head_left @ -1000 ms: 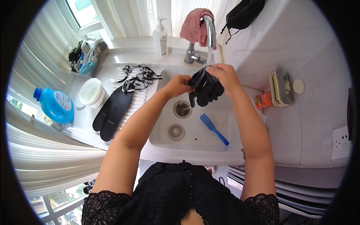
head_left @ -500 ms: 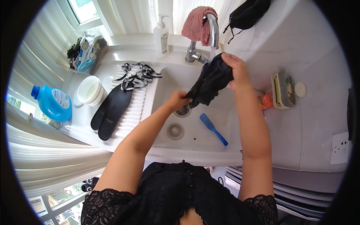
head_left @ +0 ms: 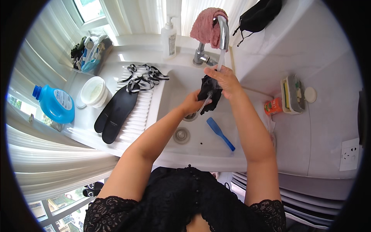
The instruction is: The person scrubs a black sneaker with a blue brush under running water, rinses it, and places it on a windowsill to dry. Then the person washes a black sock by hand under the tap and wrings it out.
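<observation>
A bunched, wet black cloth (head_left: pixel 209 101) hangs between my hands over the sink (head_left: pixel 170 83), under the running faucet (head_left: pixel 223 33). My left hand (head_left: pixel 193 103) is closed on its left side. My right hand (head_left: pixel 227 82) is at its upper right, thumb stretched out to the left, in the water stream. The right fingers are partly hidden, but they appear to hold the cloth's top. Water runs down over the cloth. On the sink floor below lie a blue brush (head_left: pixel 220 133) and a round drain strainer (head_left: pixel 181 135).
Black insoles (head_left: pixel 118 112) and black-and-white laces (head_left: pixel 145 77) lie on the ribbed board at left. Beyond are a white tub (head_left: pixel 94 92), a blue jug (head_left: pixel 56 104) and a pump bottle (head_left: pixel 169 40). A pink cloth (head_left: pixel 208 27) drapes the faucet; a sponge holder (head_left: pixel 292 94) stands at right.
My right hand has come down and left, bringing the cloth's top end toward my left hand. The cloth, stretched out before, is now bunched lower under the stream.
</observation>
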The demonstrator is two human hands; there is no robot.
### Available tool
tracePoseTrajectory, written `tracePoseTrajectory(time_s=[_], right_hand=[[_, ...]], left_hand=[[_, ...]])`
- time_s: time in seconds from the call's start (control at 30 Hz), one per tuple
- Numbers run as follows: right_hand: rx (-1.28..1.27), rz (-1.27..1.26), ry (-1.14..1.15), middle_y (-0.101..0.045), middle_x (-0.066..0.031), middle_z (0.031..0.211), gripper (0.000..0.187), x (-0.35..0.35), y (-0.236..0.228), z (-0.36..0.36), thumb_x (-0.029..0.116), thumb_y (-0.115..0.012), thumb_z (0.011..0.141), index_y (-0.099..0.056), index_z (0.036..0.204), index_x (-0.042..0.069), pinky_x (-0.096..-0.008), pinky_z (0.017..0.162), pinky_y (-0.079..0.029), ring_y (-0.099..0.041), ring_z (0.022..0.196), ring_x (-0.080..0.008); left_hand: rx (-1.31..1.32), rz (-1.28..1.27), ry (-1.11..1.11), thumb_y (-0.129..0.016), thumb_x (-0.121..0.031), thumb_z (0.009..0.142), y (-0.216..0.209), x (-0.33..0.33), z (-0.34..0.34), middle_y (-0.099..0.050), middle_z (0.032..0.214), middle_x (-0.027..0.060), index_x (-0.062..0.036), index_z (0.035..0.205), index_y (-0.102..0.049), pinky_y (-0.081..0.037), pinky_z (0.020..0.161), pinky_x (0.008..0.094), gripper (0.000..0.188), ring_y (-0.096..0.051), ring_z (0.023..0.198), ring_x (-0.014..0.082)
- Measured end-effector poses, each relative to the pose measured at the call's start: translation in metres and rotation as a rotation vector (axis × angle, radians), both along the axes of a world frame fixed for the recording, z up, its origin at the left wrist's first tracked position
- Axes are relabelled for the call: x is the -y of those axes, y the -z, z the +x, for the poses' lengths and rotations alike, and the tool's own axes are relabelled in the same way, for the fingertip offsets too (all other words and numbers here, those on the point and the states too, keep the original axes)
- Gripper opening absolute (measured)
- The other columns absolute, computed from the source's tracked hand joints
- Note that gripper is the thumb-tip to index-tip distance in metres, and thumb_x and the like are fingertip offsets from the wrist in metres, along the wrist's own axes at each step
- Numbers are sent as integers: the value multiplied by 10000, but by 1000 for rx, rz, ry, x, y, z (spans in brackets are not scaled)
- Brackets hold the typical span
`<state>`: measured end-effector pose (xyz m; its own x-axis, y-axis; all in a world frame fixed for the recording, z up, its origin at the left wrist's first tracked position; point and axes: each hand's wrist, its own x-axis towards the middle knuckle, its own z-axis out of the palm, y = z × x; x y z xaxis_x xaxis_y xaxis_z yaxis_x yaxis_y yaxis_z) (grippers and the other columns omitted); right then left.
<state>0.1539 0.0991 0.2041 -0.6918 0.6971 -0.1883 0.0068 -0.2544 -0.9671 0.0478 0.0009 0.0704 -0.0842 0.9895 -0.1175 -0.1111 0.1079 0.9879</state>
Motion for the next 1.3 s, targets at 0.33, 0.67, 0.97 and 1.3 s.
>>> tracePoseTrajectory(time_s=[0.33, 0.67, 0.97, 1.3], right_hand=[[90, 262, -261, -549, 7, 692, 135, 1, 27, 9, 41, -662, 667, -533, 644, 73, -236, 526, -370, -482, 602, -88], [-81, -215, 310, -618, -34, 916, 249, 12, 85, 26, 282, -707, 838, -599, 967, 97, -291, 687, -502, -602, 814, -149], [-202, -275, 246, -635, -112, 917, 420, 34, 99, 21, 275, -705, 821, -576, 1096, -15, -336, 716, -544, -645, 767, -208], [-77, 51, -188, -658, -48, 979, 349, 25, 59, 19, 218, -674, 855, -645, 1168, 66, -279, 777, -519, -616, 860, -142]], left_hand=[[1026, -667, -241, -509, -815, 715, -11, 17, -33, -216, 1533, 138, -141, 1524, -3, -52, 960, 790, 1169, -113, 1412, 433], [1003, -359, -458, -449, -190, 910, -5, -3, 11, -652, 936, 50, -153, 1031, -605, -517, 799, 415, 201, -647, 836, 220], [720, -358, -128, -612, -678, 777, -50, 11, 14, -630, 1034, 103, -126, 1116, -590, -497, 848, 479, 648, -624, 945, 257], [581, -579, 295, -755, -70, 763, -58, 7, -3, -646, 945, 119, -49, 1044, -590, -446, 473, 243, 326, -601, 703, 173]])
